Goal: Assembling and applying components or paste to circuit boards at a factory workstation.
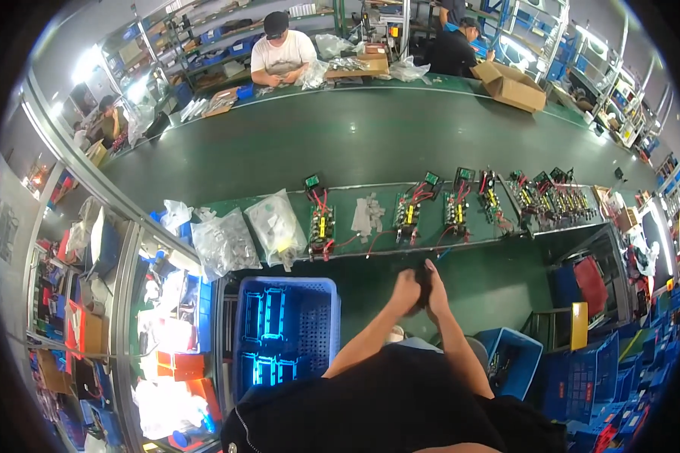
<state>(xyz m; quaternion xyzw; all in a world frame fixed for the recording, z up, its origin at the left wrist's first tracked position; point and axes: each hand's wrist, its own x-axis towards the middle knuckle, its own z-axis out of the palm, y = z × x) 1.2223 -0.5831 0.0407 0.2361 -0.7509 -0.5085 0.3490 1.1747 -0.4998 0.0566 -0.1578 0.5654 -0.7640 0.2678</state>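
Observation:
My left hand (406,291) and my right hand (437,293) meet in front of my body, just below the bench's near edge. Between them is a small black object (424,281), its kind too dark and blurred to make out. The left fingers are curled against it, and the right fingers lie along its other side. On the bench beyond stand circuit boards with yellow parts and red wires: one on the left (322,225), one in the middle (408,217) and one further right (455,213). A pile of small grey pieces (368,217) lies among them.
Two clear plastic bags of parts, one fuller (225,243) and one flatter (277,226), lie left on the bench. A blue crate (326,332) holds frame-like parts. A blue bin (533,362) stands to my right. Across the green conveyor (340,132) a person (282,53) works by an open carton (510,84).

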